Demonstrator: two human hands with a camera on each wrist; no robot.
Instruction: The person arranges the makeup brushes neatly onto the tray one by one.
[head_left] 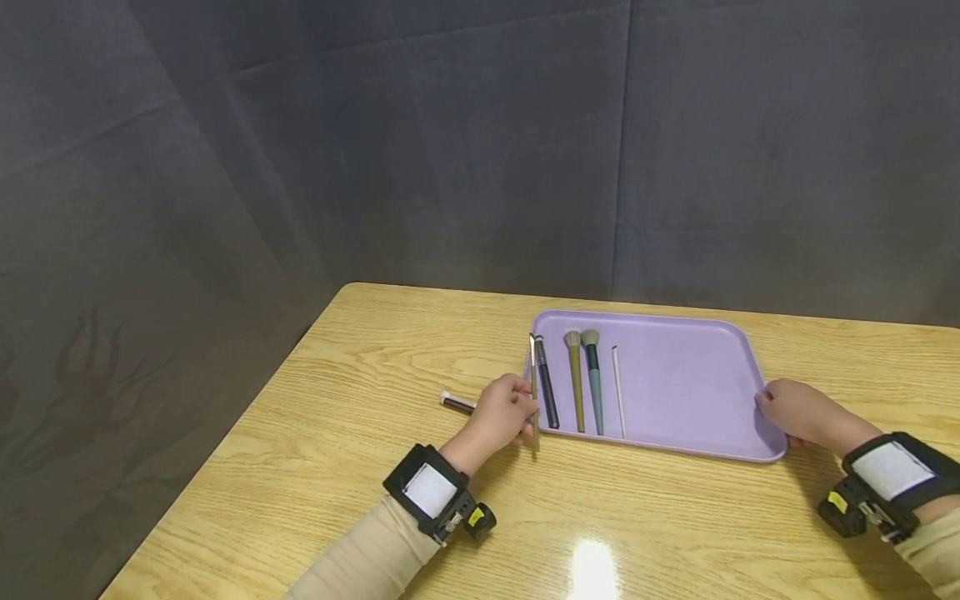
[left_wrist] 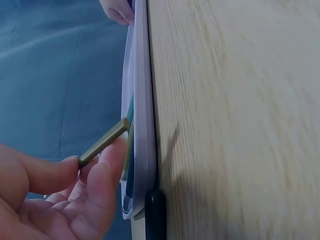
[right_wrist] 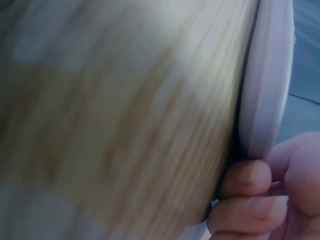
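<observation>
My left hand (head_left: pixel 501 412) pinches a slim makeup brush (head_left: pixel 536 429) with an olive handle between thumb and fingers, above the left edge of a purple tray (head_left: pixel 690 383). In the left wrist view the end of that handle (left_wrist: pixel 105 142) sticks out past the fingertips. At the tray's right edge, my right hand (head_left: pixel 810 412) grips the rim, thumb on top and fingers curled against the outside. Inside the tray lie a black brush (head_left: pixel 548 392), an olive brush (head_left: pixel 577 387), a teal brush (head_left: pixel 595 387) and a thin pale brush (head_left: pixel 618 396), roughly side by side.
Left of the tray, a dark-handled brush with a white tip (head_left: pixel 456 403) lies on the wooden table (head_left: pixel 337 433), partly hidden by my left hand. A dark cloth (head_left: pixel 480 167) hangs behind the table and along its left side.
</observation>
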